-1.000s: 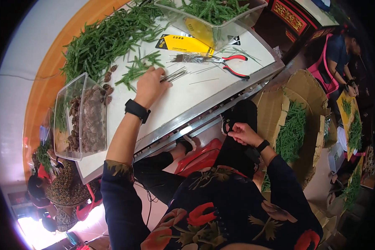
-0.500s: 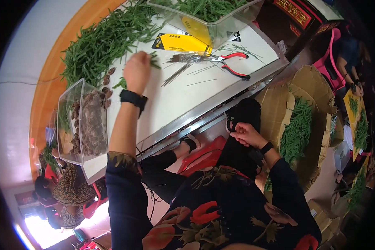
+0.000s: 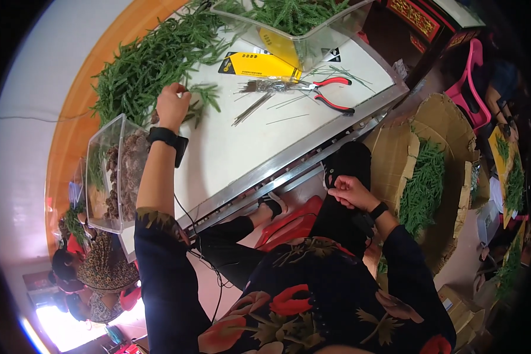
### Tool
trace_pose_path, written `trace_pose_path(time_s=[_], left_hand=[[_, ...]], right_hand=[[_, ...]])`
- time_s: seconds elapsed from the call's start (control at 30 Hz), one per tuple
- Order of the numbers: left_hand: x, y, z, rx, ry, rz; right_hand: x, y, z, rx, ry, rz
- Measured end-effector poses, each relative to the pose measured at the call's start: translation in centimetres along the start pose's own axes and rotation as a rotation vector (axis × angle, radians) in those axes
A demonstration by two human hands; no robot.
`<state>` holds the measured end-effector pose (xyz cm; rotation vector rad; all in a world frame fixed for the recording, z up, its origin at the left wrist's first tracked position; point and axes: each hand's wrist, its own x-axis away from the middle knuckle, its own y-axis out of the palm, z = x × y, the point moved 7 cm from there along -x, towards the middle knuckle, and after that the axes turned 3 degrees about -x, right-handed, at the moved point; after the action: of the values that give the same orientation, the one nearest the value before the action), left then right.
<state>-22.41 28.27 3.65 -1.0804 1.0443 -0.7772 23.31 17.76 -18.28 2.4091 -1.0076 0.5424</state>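
Note:
My left hand (image 3: 172, 106) reaches over the table, its fingers curled at the near edge of a heap of green artificial pine sprigs (image 3: 150, 68). Whatever is in those fingers is hidden. Right beside it, a loose pine sprig (image 3: 205, 96) lies on the white tabletop. Brown pine cones (image 3: 134, 154) fill a clear plastic bin close to my left wrist. My right hand (image 3: 349, 192) is held over my leg, thumb and fingers pinched together; nothing can be made out between them.
Red-handled pliers (image 3: 334, 94), thin wires (image 3: 252, 109) and a yellow card (image 3: 259, 64) lie on the table. Behind them stands a clear bin (image 3: 318, 44) of sprigs. A cardboard box (image 3: 448, 121) with greenery is at my right. Other people sit at both sides.
My left hand has moved left across the table, toward the sprig heap and pine cones. The loose sprig beside it shows more fully. My right hand has stayed almost still.

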Motion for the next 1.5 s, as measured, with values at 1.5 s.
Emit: trace_pose_path(time_s=[1.5], left_hand=[[26.0,-7.5,8.4,2.204,-0.636,-0.080]], right_hand=[[8.3,20.6,-23.4,0.897,-1.460,0.271]])
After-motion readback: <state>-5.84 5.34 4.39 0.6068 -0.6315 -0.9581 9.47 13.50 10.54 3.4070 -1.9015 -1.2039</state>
